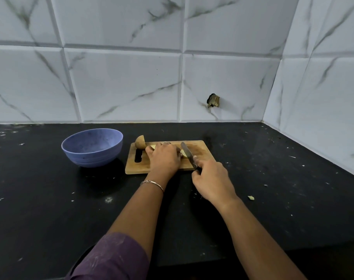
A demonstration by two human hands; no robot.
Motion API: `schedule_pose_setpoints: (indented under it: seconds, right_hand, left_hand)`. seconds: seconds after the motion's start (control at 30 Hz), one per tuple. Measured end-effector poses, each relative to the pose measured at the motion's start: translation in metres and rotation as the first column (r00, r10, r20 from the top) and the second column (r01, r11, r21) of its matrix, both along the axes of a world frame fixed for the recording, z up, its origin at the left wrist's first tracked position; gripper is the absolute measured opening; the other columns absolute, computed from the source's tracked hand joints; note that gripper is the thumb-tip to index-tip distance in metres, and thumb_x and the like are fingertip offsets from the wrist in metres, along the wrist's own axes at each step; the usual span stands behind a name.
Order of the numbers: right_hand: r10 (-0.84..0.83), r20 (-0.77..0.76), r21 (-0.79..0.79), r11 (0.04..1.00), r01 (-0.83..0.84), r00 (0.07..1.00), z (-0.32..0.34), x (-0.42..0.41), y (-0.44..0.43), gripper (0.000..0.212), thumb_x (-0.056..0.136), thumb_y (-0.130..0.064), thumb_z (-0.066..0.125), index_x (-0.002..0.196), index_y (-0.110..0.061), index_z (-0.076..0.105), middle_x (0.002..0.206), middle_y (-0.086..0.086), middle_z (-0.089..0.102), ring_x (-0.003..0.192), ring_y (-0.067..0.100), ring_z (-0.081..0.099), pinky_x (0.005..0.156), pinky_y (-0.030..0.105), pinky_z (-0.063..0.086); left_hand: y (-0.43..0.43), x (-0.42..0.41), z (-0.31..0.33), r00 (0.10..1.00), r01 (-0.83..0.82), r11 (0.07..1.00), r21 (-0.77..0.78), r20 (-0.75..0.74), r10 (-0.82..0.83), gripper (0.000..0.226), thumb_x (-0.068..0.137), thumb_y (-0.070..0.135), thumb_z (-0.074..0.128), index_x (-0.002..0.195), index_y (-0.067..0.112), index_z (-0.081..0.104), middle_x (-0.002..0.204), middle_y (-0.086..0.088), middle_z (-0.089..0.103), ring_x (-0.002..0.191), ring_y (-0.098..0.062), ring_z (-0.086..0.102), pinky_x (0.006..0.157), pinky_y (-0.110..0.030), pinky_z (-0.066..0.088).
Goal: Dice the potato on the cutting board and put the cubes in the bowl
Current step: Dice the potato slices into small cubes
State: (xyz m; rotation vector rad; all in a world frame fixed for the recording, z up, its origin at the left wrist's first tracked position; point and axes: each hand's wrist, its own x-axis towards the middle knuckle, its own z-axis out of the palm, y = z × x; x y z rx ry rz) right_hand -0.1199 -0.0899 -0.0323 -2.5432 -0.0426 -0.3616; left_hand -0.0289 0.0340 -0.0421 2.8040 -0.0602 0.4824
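One brown-skinned potato half (140, 142) aside; left hand (165, 158) holds pale piece (183, 154); right hand (211, 179) grips knife (188, 153).

Cut potato (140, 142) on board (199, 147) beside bowl (91, 158)

bowl (92, 147) blue, speckled | cutting board (196, 147) tan | counter (50, 199) black | wall tiles (121, 83) white, grey-veined

Dim, soft light; wide-angle edge distortion.
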Motion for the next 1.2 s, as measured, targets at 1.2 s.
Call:
schedule_pose_setpoints:
  seconds: [1.2]
  right_hand:
    - [0.060, 0.043, -0.530, 0.848, -0.028, 0.997, 0.006, -0.004, 0.033, 0.026, 0.100, -0.002, 0.045, 0.121, -0.007, 0.061, 0.113, 0.011, 0.064, 0.098, 0.024, 0.065, 0.068, 0.030, 0.046]
  left_hand:
    - [-0.001, -0.002, 0.000, 1.000, -0.004, 1.000, 0.010, -0.024, 0.005, 0.026, 0.097, 0.038, 0.050, 0.110, 0.027, 0.069, 0.118, 0.004, 0.061, 0.120, -0.021, 0.046, 0.105, -0.053, 0.021]
